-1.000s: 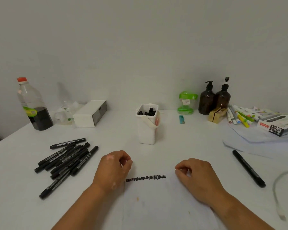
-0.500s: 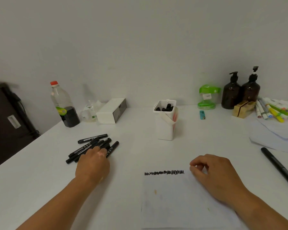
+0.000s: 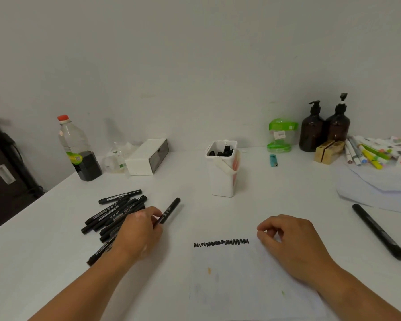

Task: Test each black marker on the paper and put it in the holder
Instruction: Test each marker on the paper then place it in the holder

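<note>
While the left hand (image 3: pixel 137 230) pinches one marker (image 3: pixel 170 210) beside the pile (image 3: pixel 111 212) near the table's (image 3: pixel 56 274) left edge, best lift it clear without rolling the others, then let the right hand (image 3: pixel 289 242), loosely curled and empty on the paper's (image 3: pixel 241 286) far corner, uncap it.

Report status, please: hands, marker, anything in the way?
Left hand grips one marker beside the pile. Right hand rests loosely curled on the paper, holding nothing. Nothing lies between marker and paper.
</note>
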The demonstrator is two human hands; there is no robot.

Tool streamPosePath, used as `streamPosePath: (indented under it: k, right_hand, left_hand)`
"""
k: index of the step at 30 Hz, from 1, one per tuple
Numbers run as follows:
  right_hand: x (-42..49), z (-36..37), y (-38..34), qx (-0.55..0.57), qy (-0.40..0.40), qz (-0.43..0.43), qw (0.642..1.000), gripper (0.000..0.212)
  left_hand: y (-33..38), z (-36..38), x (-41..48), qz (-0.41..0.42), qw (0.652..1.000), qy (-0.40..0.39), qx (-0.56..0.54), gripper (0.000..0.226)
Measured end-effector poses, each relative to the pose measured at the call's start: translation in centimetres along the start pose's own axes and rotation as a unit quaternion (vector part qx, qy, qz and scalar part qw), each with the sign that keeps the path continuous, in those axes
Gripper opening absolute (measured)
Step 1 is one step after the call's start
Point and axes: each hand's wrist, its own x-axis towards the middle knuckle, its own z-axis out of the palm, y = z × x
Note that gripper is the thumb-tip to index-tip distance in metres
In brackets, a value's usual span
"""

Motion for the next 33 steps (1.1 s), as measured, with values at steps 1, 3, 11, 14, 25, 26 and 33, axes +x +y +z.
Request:
streamPosePath:
  k: [1,3,11,14,25,26,33]
  right_hand:
    - [0.0,0.0,-0.1,0.002,0.002,-0.001,1.0,0.025]
    - [0.0,-0.1,-0.3,0.013,0.005,-0.001,1.0,0.019]
    - [0.2,-0.7,-0.9,0.168,0.008,0.054,0.984,0.03]
    - [0.4,-0.8,-0.8,0.211,0.004,0.074,0.975,0.022]
    - [0.6,-0.8,-1.6,0.269,0.0,0.06,0.961,0.025]
    - [0.6,-0.8,-2.1,0.287,0.006,0.057,0.956,0.028]
    - [0.5,-0.3,-3.4,0.306,-0.018,0.049,0.951,0.042]
  left_hand:
    - [0.7,0.0,-0.1,0.022,1.0,0.003,-0.021,0.027]
    - [2.5,0.1,-0.4,0.068,0.995,0.001,-0.072,0.026]
    - [8.6,2.0,-2.0,0.228,0.962,-0.024,-0.151,0.036]
    - [9.8,2.8,-2.0,0.27,0.951,-0.018,-0.147,0.037]
    - [10.6,4.0,-2.4,0.296,0.938,-0.014,-0.182,0.026]
    - [10.8,4.0,-2.7,0.292,0.938,-0.014,-0.185,0.026]
    - [11.1,3.0,-2.9,0.12,0.85,-0.129,-0.496,0.021]
